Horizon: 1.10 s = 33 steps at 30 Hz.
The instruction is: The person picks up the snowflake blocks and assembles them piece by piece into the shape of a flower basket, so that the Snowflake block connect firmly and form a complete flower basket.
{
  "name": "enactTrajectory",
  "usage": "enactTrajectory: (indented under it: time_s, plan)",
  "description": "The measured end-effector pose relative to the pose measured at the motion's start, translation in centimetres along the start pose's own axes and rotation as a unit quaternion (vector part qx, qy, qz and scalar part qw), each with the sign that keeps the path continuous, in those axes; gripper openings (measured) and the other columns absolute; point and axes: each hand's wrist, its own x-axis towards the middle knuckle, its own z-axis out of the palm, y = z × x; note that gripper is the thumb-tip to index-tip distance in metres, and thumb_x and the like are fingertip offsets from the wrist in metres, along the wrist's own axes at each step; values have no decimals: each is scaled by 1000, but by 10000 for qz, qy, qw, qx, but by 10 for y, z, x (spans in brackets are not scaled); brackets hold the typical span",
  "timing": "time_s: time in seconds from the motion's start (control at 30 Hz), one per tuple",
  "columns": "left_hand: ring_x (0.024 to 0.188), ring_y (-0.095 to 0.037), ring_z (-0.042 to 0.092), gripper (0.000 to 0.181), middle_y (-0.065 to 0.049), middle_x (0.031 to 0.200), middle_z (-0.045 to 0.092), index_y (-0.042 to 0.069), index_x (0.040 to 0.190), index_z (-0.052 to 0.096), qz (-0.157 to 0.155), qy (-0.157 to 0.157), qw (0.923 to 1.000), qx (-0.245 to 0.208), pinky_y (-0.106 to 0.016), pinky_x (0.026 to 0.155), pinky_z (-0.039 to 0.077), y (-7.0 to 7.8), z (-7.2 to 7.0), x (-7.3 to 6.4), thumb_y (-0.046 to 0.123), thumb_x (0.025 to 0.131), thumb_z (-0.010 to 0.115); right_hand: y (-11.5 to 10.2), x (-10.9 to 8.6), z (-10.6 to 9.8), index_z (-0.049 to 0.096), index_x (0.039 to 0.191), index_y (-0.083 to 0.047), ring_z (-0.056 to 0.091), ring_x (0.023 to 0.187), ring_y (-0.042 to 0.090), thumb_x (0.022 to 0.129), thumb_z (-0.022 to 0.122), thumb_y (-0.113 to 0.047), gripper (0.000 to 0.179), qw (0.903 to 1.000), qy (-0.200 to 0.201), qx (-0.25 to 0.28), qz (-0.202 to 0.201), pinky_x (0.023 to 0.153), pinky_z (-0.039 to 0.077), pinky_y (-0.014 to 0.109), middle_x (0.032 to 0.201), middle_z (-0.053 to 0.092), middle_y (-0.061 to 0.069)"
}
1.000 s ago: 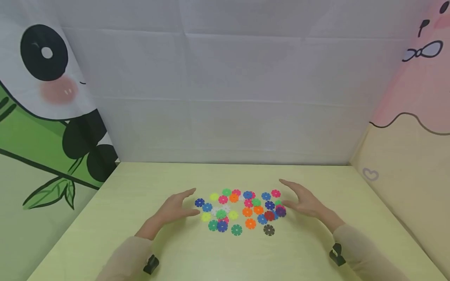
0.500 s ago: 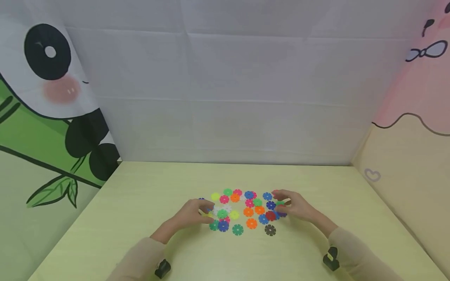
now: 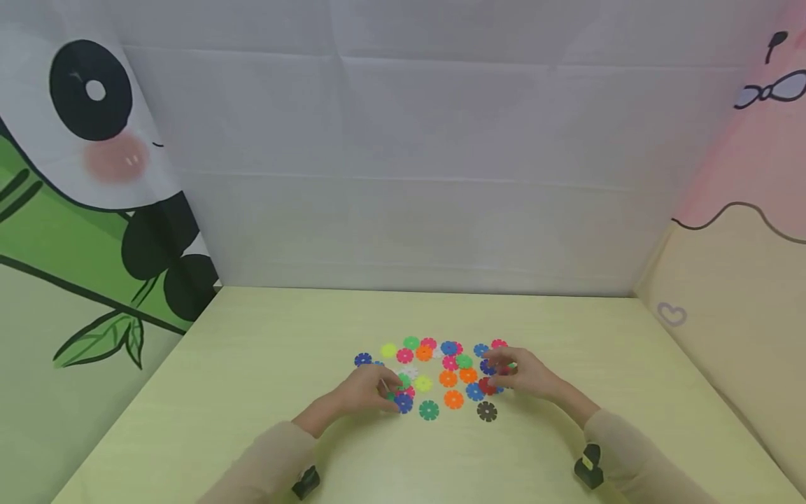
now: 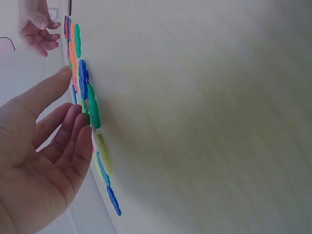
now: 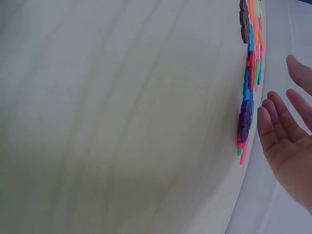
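Barely started, with left hand (image 3: 365,389) and right hand (image 3: 530,374), fingers parted, at still-loose notched plastic discs (image 3: 448,379), apparently gripping none.

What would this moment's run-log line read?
left grip: empty, near notched discs; right grip: empty, near red disc; notched discs: spread on table

Muted, diffuse light, soft shadows on table (image 3: 466,462)

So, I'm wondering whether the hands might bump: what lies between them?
In the head view, colored discs lie on the table between left hand and right hand.
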Motion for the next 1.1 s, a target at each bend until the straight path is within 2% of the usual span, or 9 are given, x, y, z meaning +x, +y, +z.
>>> enactTrajectory:
  time_s: [0.23, 0.4, 0.53, 0.7, 0.87, 0.97, 1.1]
  plan:
    - [76, -12, 55, 28, 3, 87, 63, 7, 95, 68, -244, -88, 9975, 658, -23, 66, 48, 9, 5, 3, 17, 71, 77, 1, 3, 4, 59, 113, 0, 54, 81, 18, 78, 71, -16, 39, 9998, -19, -55, 184, 64, 49, 22, 96, 62, 8]
    - [75, -10, 54, 26, 5, 83, 59, 8, 94, 69, -173, -125, 9920, 1242, -21, 66, 47, 12, 8, 6, 18, 71, 76, 3, 5, 6, 62, 108, 1, 55, 80, 18, 76, 72, -14, 36, 9998, -91, -81, 138, 68, 49, 22, 91, 63, 7]
    - [75, -10, 54, 27, 5, 83, 60, 8, 94, 68, -133, -120, 9910, 1330, -22, 66, 47, 13, 10, 7, 18, 70, 77, 5, 6, 7, 65, 104, -1, 54, 79, 16, 74, 74, -13, 34, 9996, -178, -206, 78, 68, 49, 21, 95, 64, 7]
    - [75, -10, 55, 22, 5, 82, 62, 12, 89, 66, -97, -22, 9923, 1238, -23, 66, 48, 11, 10, 6, 17, 70, 77, 9, 7, 10, 67, 101, -4, 52, 78, 14, 73, 75, -10, 30, 9987, -203, -462, 119, 67, 48, 21, 90, 61, 0]
    - [69, -6, 52, 14, 9, 76, 60, 16, 81, 63, -11, 72, 9953, 964, -20, 62, 46, 6, 10, 9, 15, 73, 74, 9, 9, 11, 64, 93, -7, 52, 74, 14, 73, 73, -5, 22, 9986, -171, -491, 78, 65, 48, 22, 84, 59, -3]
    - [66, -6, 51, 12, 10, 74, 59, 16, 78, 60, -5, 90, 9983, 580, -20, 59, 45, 4, 9, 11, 16, 77, 71, 6, 10, 11, 62, 90, -8, 54, 75, 14, 75, 69, 0, 18, 9988, -131, -462, -55, 68, 49, 22, 83, 61, -2]
    - [67, -8, 53, 11, 7, 77, 61, 13, 83, 57, -107, 97, 9998, -134, -20, 58, 47, 2, 7, 15, 18, 82, 67, -2, 10, 11, 62, 88, -7, 59, 78, 14, 78, 65, 2, 14, 9982, 45, -473, -369, 71, 50, 22, 84, 65, 0]
